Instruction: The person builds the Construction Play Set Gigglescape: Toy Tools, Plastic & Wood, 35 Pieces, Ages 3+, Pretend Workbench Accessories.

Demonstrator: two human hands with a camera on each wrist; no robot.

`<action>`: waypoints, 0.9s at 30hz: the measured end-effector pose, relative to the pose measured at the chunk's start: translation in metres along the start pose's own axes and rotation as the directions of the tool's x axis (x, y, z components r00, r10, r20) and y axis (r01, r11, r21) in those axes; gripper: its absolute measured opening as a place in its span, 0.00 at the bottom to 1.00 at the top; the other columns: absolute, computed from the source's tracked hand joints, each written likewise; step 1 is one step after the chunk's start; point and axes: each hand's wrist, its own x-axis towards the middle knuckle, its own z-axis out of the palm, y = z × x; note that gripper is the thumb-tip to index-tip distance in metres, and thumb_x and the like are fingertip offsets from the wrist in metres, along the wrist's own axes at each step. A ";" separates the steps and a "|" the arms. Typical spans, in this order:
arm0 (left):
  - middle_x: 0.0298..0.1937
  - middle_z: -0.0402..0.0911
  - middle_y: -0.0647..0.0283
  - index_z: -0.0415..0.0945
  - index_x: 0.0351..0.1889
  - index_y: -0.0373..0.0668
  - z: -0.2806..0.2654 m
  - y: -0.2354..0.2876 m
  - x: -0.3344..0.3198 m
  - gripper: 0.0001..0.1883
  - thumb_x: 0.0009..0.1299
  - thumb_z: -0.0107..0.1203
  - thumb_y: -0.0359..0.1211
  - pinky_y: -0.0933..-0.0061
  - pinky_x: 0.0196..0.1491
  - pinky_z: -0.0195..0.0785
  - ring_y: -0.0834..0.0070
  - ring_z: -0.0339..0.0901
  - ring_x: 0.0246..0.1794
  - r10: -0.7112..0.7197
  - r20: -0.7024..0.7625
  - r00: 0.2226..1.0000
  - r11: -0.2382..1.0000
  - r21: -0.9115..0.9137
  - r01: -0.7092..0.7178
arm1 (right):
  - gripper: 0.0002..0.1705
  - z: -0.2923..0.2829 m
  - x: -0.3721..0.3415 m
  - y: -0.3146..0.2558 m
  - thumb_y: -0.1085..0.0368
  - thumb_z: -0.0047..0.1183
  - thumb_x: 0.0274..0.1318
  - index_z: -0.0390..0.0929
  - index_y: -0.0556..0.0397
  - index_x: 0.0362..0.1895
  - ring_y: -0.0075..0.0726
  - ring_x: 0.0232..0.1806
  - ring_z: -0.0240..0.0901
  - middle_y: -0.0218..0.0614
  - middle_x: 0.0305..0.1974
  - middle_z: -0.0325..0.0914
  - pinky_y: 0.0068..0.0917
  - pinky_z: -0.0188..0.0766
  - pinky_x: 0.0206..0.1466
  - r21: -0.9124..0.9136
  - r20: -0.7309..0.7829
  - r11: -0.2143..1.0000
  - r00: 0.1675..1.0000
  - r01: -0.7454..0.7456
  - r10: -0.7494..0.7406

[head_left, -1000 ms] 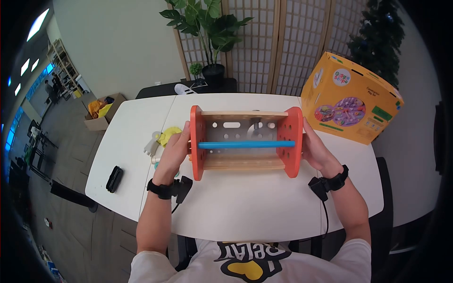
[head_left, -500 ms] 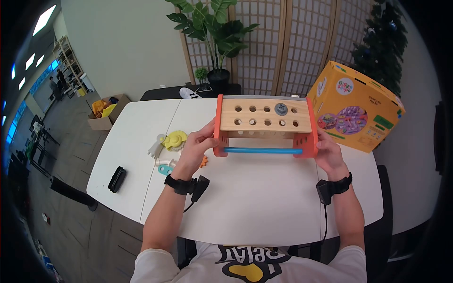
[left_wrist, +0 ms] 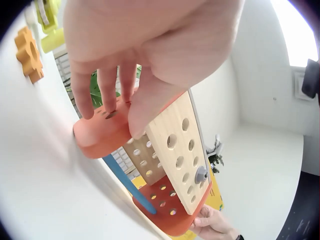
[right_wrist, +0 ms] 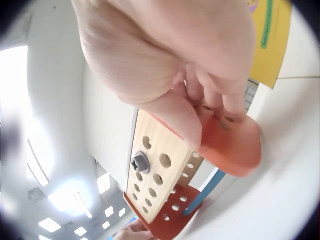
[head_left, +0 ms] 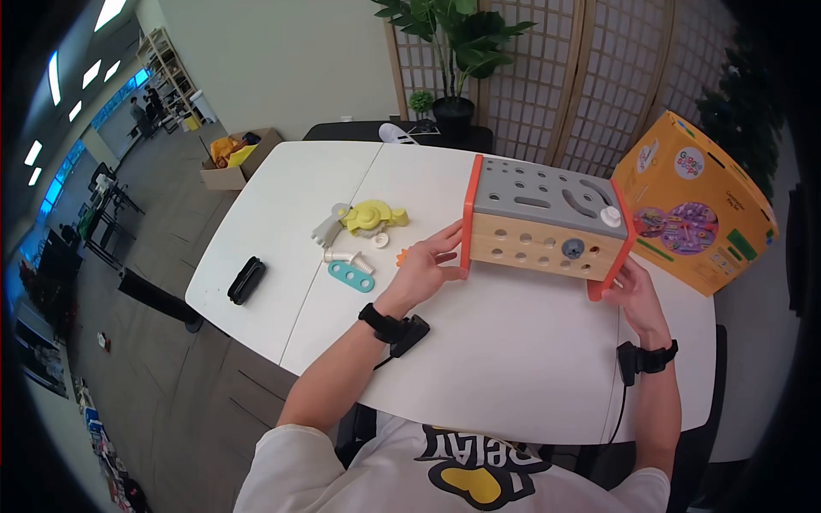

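Largest, a white counter (head_left: 479, 368). At its far right corner, a yellow box (head_left: 697, 188), tilted in the head view, beyond the right hand. Next in size, a toy workbench (head_left: 540, 221), just left of the box, over the right half of the counter; whether resting there or raised slightly, impossible to tell. Uppermost, a grey perforated panel (head_left: 522, 186); toward the body, a wooden panel (head_left: 530, 244); lower, between the ends, a blue rod (left_wrist: 129, 184).

Long axis from one hand to the other, crosswise to the forearms, right end lower in the head view. A hand at each end, hence neither nearer: from the left grip (head_left: 423, 269), workbench to the right and ahead; from the right grip (head_left: 640, 301), workbench to the left and ahead. Left grip clasped about the left red end panel (head_left: 469, 209), with thumb along the near edge and fingertips against the outer face. Right grip clasped likewise about the right red end panel (head_left: 627, 235).

Left of the left grip, well apart from the workbench: a yellow-and-grey piece (head_left: 366, 215), a black case (head_left: 247, 280), a teal strip (head_left: 358, 280), cream screws (head_left: 340, 256), an orange gear (left_wrist: 27, 60). Smallest, on the workbench itself: a white knob (head_left: 610, 216) and a grey bolt (head_left: 572, 249), both toward the right end.
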 end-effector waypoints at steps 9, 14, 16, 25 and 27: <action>0.69 0.78 0.55 0.76 0.69 0.41 -0.001 0.018 -0.019 0.25 0.72 0.60 0.25 0.64 0.66 0.73 0.63 0.78 0.65 -0.008 -0.035 0.999 0.904 0.427 0.022 | 0.34 0.015 -0.009 0.003 0.79 0.58 0.57 0.70 0.61 0.70 0.41 0.71 0.71 0.44 0.62 0.79 0.39 0.65 0.74 -0.230 -0.065 0.973 0.997 0.019 -0.035; 0.48 0.89 0.56 0.84 0.54 0.36 -0.034 0.023 -0.038 0.13 0.73 0.62 0.30 0.69 0.51 0.78 0.66 0.86 0.46 0.088 -0.148 0.985 0.807 0.591 0.016 | 0.29 0.043 -0.025 -0.038 0.69 0.62 0.59 0.76 0.58 0.65 0.49 0.54 0.80 0.52 0.47 0.84 0.41 0.71 0.62 -0.893 -0.180 0.444 0.850 0.069 -0.495; 0.38 0.90 0.57 0.87 0.47 0.35 -0.048 0.029 -0.045 0.10 0.74 0.62 0.31 0.70 0.44 0.78 0.67 0.86 0.36 0.205 -0.209 0.956 0.761 0.649 -0.021 | 0.27 0.052 -0.029 -0.051 0.64 0.63 0.59 0.79 0.57 0.62 0.51 0.47 0.81 0.52 0.41 0.84 0.41 0.72 0.57 -0.963 -0.123 0.266 0.814 0.040 -0.568; 0.39 0.88 0.52 0.86 0.47 0.38 -0.123 0.019 -0.071 0.10 0.70 0.60 0.25 0.64 0.45 0.77 0.58 0.84 0.39 0.348 -0.418 0.839 0.520 0.831 0.198 | 0.22 0.104 -0.014 -0.092 0.59 0.65 0.58 0.81 0.59 0.53 0.48 0.40 0.79 0.45 0.39 0.82 0.42 0.72 0.51 -0.998 -0.058 0.039 0.738 -0.042 -0.672; 0.43 0.87 0.50 0.86 0.48 0.39 -0.137 0.015 -0.080 0.12 0.68 0.60 0.25 0.59 0.52 0.76 0.54 0.83 0.47 0.282 -0.438 0.854 0.470 0.839 0.275 | 0.22 0.109 -0.006 -0.095 0.58 0.65 0.58 0.81 0.58 0.53 0.47 0.42 0.79 0.43 0.43 0.83 0.43 0.73 0.51 -0.994 0.101 -0.047 0.703 0.097 -0.704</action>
